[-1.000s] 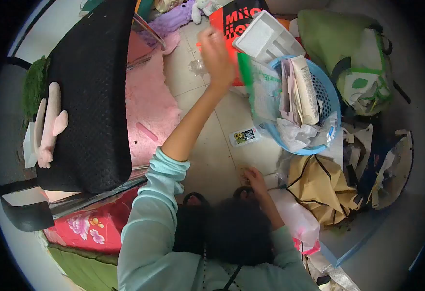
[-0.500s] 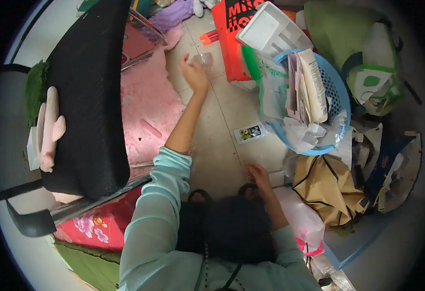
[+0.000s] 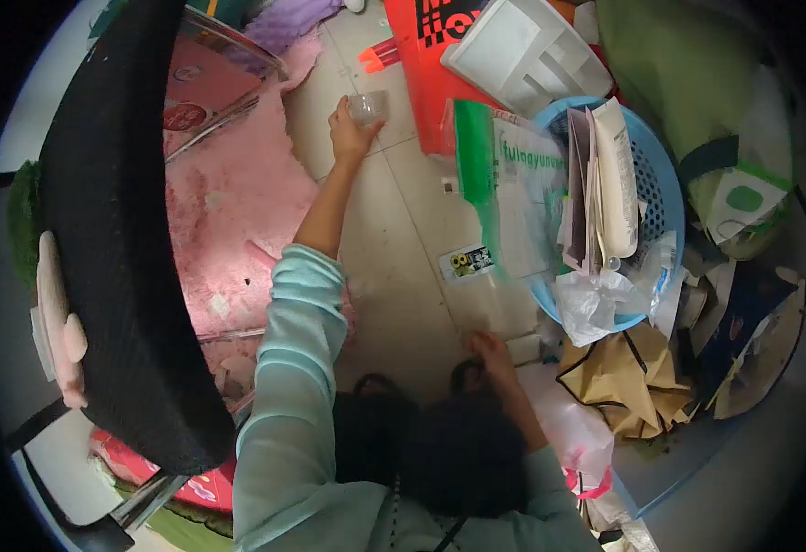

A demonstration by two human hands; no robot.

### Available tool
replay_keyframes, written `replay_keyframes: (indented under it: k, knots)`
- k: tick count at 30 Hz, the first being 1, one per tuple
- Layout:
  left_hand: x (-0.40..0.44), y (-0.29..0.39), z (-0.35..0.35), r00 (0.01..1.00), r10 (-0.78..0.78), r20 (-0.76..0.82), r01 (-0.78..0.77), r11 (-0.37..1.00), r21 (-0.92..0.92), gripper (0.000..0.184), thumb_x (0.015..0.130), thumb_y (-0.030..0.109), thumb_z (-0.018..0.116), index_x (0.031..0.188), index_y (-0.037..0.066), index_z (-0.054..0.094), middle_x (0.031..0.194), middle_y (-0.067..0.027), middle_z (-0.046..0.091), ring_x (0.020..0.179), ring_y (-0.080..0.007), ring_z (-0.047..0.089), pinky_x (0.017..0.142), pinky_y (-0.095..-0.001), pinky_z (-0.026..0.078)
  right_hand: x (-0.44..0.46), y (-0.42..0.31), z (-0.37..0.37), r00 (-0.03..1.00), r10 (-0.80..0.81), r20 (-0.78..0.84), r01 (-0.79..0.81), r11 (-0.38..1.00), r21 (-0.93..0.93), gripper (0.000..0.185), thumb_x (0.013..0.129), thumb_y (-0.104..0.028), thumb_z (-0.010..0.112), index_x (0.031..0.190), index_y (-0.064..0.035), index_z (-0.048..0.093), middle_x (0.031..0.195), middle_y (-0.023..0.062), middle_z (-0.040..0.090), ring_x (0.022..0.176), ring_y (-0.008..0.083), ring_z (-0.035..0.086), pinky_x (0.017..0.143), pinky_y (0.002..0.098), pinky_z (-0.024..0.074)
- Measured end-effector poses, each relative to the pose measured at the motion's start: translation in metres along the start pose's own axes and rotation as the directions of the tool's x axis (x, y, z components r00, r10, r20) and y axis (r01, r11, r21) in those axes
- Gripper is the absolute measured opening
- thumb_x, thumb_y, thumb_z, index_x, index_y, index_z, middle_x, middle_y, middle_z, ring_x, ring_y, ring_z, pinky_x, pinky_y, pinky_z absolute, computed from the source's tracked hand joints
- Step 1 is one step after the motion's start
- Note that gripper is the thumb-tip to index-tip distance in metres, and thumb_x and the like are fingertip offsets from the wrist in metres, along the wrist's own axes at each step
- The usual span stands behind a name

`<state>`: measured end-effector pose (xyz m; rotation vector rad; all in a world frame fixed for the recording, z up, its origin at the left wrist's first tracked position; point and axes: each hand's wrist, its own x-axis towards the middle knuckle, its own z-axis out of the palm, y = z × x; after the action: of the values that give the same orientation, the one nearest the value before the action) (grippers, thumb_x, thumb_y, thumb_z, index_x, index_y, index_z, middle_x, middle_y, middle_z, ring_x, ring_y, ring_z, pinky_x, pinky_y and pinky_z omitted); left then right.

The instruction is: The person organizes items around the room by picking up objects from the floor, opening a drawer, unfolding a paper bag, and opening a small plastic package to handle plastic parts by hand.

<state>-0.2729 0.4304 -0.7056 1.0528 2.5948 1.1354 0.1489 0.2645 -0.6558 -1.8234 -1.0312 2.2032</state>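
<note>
My left hand (image 3: pixel 352 132) is stretched forward over the floor, its fingers wrapped round the side of a small clear round container (image 3: pixel 367 108). Close to my feet, my right hand (image 3: pixel 493 357) is low over the tiles with its fingers drawn together; whatever they may hold is too small to make out. A small printed packet (image 3: pixel 467 263) lies on the tiled floor (image 3: pixel 394 239) between the hands. Right of it stands a blue basket (image 3: pixel 668 198) filled with papers, crumpled plastic and a green-edged clear bag (image 3: pixel 523 175).
A black chair (image 3: pixel 127 248) and a pink fluffy mat (image 3: pixel 228 212) are at the left. A red bag (image 3: pixel 417 92) and a white tray (image 3: pixel 523 55) lie ahead. Brown paper bags (image 3: pixel 628 382) and a green backpack (image 3: pixel 697 64) are at the right.
My left hand has come back from beside the red bag, moved left and taken hold of the clear container. My right hand has stayed low near my feet. The view has shifted.
</note>
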Motion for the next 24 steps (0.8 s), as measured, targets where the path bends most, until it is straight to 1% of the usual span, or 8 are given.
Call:
replay_keyframes:
  k: [2, 5, 8, 11, 14, 16, 20, 24]
  knots:
    - [0.009, 0.009, -0.001, 0.989, -0.131, 0.073, 0.134, 0.990, -0.032, 0.077, 0.055, 0.025, 0.078, 0.117, 0.006, 0.037, 0.111, -0.0175, 0.046, 0.099, -0.0321, 0.050, 0.082, -0.0378, 0.043, 0.000, 0.000, 0.000, 0.999, 0.003, -0.032, -0.001, 0.999, 0.033, 0.023, 0.082, -0.017, 0.055, 0.099, -0.0019, 0.052, 0.080, 0.0042, 0.058, 0.068, 0.0102, 0.052, 0.058, 0.0233, 0.0422]
    - [0.012, 0.017, -0.003, 0.985, -0.141, 0.099, 0.136, 0.989, 0.057, 0.076, 0.052, 0.026, 0.079, 0.113, 0.006, 0.039, 0.106, -0.0145, 0.050, 0.095, -0.0309, 0.052, 0.080, -0.0377, 0.044, 0.014, 0.029, -0.006, 0.998, -0.048, -0.026, 0.050, 0.997, 0.059, 0.024, 0.082, -0.016, 0.056, 0.100, -0.0019, 0.052, 0.079, 0.0036, 0.058, 0.067, 0.0103, 0.051, 0.056, 0.0232, 0.0420]
    - [0.007, 0.021, -0.008, 0.991, -0.040, 0.131, 0.026, 0.995, 0.101, 0.069, 0.052, 0.024, 0.079, 0.107, 0.006, 0.041, 0.108, -0.0127, 0.049, 0.098, -0.0306, 0.050, 0.081, -0.0370, 0.043, 0.027, 0.046, -0.013, 0.998, -0.053, 0.027, 0.053, 0.998, 0.015, 0.026, 0.082, -0.016, 0.055, 0.104, -0.0022, 0.051, 0.082, 0.0044, 0.058, 0.072, 0.0112, 0.053, 0.059, 0.0233, 0.0428]
    - [-0.005, 0.011, -0.005, 0.992, 0.122, -0.018, -0.121, 0.992, 0.027, 0.064, 0.053, 0.018, 0.078, 0.104, 0.006, 0.040, 0.110, -0.0130, 0.047, 0.100, -0.0311, 0.048, 0.083, -0.0363, 0.042, 0.021, 0.034, -0.011, 0.995, -0.043, 0.086, 0.043, 0.999, 0.004, 0.028, 0.084, -0.017, 0.052, 0.108, -0.0028, 0.049, 0.090, 0.0066, 0.059, 0.080, 0.0128, 0.056, 0.064, 0.0235, 0.0445]
    - [-0.021, 0.019, -0.012, 0.979, 0.163, -0.126, -0.172, 0.983, -0.065, 0.059, 0.054, 0.011, 0.077, 0.099, 0.005, 0.040, 0.112, -0.0139, 0.044, 0.102, -0.0320, 0.046, 0.083, -0.0359, 0.041, 0.016, 0.023, -0.006, 0.997, -0.033, 0.066, 0.033, 0.999, 0.003, 0.028, 0.083, -0.017, 0.053, 0.107, -0.0020, 0.050, 0.090, 0.0069, 0.060, 0.079, 0.0129, 0.057, 0.064, 0.0238, 0.0446]
    - [-0.026, 0.016, -0.010, 0.974, 0.177, -0.143, -0.185, 0.982, -0.043, 0.059, 0.054, 0.008, 0.076, 0.099, 0.005, 0.039, 0.113, -0.0138, 0.042, 0.103, -0.0324, 0.046, 0.082, -0.0364, 0.042, 0.018, 0.027, -0.006, 0.999, -0.020, 0.028, 0.020, 0.999, 0.028, 0.028, 0.082, -0.018, 0.056, 0.104, -0.0004, 0.052, 0.088, 0.0064, 0.060, 0.076, 0.0125, 0.056, 0.065, 0.0238, 0.0440]
    - [-0.033, 0.010, -0.009, 0.977, 0.158, -0.147, -0.152, 0.987, 0.046, 0.061, 0.053, 0.009, 0.077, 0.100, 0.006, 0.037, 0.115, -0.0126, 0.039, 0.103, -0.0331, 0.045, 0.080, -0.0372, 0.043, 0.017, 0.023, -0.005, 0.999, -0.014, 0.053, 0.013, 1.000, 0.007, 0.027, 0.083, -0.017, 0.054, 0.104, -0.0010, 0.052, 0.087, 0.0060, 0.061, 0.075, 0.0121, 0.057, 0.063, 0.0234, 0.0439]
    - [-0.037, 0.001, -0.012, 0.984, 0.149, -0.095, -0.152, 0.988, -0.019, 0.067, 0.052, 0.011, 0.078, 0.105, 0.006, 0.036, 0.116, -0.0124, 0.038, 0.102, -0.0332, 0.045, 0.080, -0.0376, 0.043, 0.016, 0.023, -0.006, 0.998, -0.002, 0.061, 0.001, 1.000, 0.015, 0.025, 0.084, -0.017, 0.053, 0.105, -0.0023, 0.051, 0.086, 0.0060, 0.061, 0.074, 0.0111, 0.056, 0.060, 0.0224, 0.0431]
